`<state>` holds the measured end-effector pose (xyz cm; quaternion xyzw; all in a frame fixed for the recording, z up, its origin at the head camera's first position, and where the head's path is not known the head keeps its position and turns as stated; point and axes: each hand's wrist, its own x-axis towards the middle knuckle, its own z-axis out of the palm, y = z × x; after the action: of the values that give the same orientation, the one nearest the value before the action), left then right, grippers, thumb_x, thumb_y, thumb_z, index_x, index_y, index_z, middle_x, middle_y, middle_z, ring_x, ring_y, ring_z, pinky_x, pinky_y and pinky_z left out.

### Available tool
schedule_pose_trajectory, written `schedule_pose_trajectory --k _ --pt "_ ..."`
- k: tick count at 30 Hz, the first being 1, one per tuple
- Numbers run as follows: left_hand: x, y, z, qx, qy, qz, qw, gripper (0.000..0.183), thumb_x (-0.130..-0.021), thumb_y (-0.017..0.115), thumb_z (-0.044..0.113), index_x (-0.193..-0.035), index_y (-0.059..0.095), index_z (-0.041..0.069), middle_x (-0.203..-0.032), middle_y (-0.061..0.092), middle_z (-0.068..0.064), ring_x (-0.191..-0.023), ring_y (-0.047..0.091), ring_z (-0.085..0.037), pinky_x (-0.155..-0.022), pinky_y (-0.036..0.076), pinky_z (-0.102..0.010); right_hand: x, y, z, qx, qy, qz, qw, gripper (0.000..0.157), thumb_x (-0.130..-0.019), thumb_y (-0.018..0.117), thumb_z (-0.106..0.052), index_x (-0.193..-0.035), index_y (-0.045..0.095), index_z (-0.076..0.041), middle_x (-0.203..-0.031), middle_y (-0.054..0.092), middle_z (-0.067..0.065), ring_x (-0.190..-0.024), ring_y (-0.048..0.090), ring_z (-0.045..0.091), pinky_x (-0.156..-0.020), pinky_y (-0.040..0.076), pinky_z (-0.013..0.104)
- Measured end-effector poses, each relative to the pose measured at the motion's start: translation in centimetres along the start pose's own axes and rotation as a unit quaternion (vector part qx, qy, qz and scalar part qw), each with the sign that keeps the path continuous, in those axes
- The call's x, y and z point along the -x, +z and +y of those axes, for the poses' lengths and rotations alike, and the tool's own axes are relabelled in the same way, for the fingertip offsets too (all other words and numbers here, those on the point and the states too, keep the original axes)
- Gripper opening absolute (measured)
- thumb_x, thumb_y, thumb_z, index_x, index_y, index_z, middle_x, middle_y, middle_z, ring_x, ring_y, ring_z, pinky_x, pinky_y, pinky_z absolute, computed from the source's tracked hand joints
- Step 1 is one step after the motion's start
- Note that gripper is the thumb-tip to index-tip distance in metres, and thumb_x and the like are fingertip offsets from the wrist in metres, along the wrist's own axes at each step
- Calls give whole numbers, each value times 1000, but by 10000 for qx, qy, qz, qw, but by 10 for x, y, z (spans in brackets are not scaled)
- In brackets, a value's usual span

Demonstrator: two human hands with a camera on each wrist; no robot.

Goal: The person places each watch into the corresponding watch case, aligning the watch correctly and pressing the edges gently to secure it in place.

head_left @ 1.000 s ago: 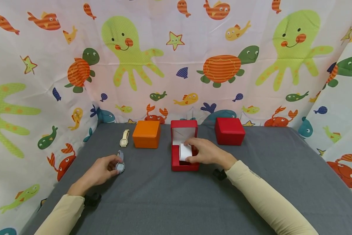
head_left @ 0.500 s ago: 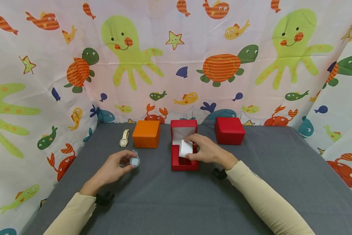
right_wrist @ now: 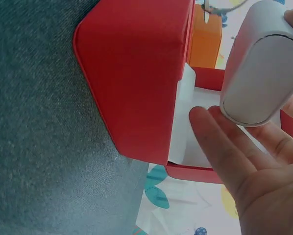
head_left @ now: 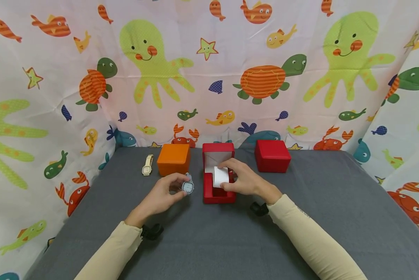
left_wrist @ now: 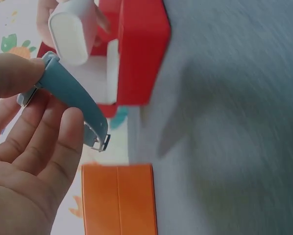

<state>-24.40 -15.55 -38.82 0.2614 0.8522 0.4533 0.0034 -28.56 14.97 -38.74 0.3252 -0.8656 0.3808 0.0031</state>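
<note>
My left hand point(head_left: 163, 195) pinches a wristwatch point(head_left: 187, 187) with a pale blue strap between thumb and fingers. Its square face points toward the head camera, just left of the open red watch box point(head_left: 219, 200). In the left wrist view the strap point(left_wrist: 70, 90) hangs down with the buckle at its lower end. Over that box, my right hand point(head_left: 246, 179) grips a white watch cushion point(head_left: 220, 177) by its two ends. The cushion's flat oval end point(right_wrist: 264, 81) shows in the right wrist view. The box's lid point(head_left: 218, 147) stands raised at the back, its lining white.
A closed orange box point(head_left: 173, 160) stands behind my left hand. To its left a gold-coloured watch point(head_left: 147, 165) lies on the grey cloth point(head_left: 209, 245). Another red box point(head_left: 273, 156), closed, stands at the back right. A curtain point(head_left: 202, 77) printed with sea animals hangs behind.
My left hand has carried the blue-strapped watch rightward, from near the gold watch to beside the open red box. My right hand has raised the cushion slightly.
</note>
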Motion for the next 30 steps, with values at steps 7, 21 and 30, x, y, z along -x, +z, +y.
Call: schedule_pose_trajectory --k 7,21,30 --pt "-13 16 11 553 144 93 9983 34 -85 71 6 -117 61 14 -102 65 -1 -88 61 -17 -82 53 -34 3 3 0 -676 -195 88 9975 52 -73 75 -24 -121 56 -21 -115 54 -4 -101 53 20 -79 54 47" --pt "-27 36 26 1189 342 248 9920 33 -87 69 6 -118 61 15 -104 64 0 -92 61 -18 -86 52 -37 9 3 4 -1578 -493 -49 9862 51 -77 74 -18 -125 56 -19 -119 54 0 -106 52 29 -85 52 49" --pt "-28 39 28 1582 116 40 9873 36 -87 68 3 -122 59 8 -109 61 -10 -94 60 -26 -86 52 -38 11 5 3 -1765 -492 -44 9831 52 -78 73 -18 -126 56 -18 -121 54 0 -107 50 35 -84 51 50"
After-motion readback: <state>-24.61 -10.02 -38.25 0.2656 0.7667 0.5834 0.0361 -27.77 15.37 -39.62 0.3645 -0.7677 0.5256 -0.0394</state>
